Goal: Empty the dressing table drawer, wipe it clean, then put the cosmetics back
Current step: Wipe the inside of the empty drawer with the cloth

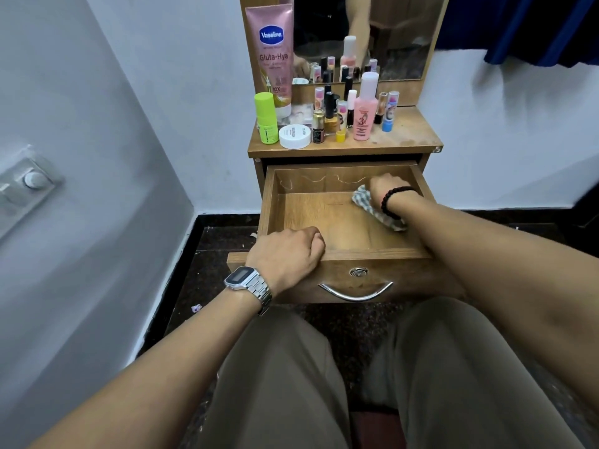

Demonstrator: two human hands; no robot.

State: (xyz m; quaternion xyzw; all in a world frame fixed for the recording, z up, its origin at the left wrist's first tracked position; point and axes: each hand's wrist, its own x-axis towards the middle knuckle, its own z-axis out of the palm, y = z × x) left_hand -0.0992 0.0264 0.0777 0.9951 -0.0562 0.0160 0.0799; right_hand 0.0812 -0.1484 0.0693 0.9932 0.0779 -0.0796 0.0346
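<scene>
The wooden drawer (pixel 324 218) of the dressing table is pulled out, and nothing lies in it except a checked cloth (pixel 364 197). My right hand (pixel 387 186) holds that cloth against the drawer's back right corner. My left hand (pixel 291 254) grips the drawer's front rim at the left, fingers curled over the edge. The cosmetics stand on the tabletop (pixel 408 137): a tall pink Vaseline tube (pixel 272 50), a lime green bottle (pixel 266 118), a white jar (pixel 294 136), a pink bottle (pixel 364 115) and several small bottles and lipsticks (pixel 334 115).
A mirror (pixel 372 34) rises behind the cosmetics. White walls close in on the left and behind the table, with a switch plate (pixel 29 183) on the left wall. A blue curtain (pixel 534 27) hangs at the upper right. My knees sit under the drawer front, above a dark floor (pixel 220 241).
</scene>
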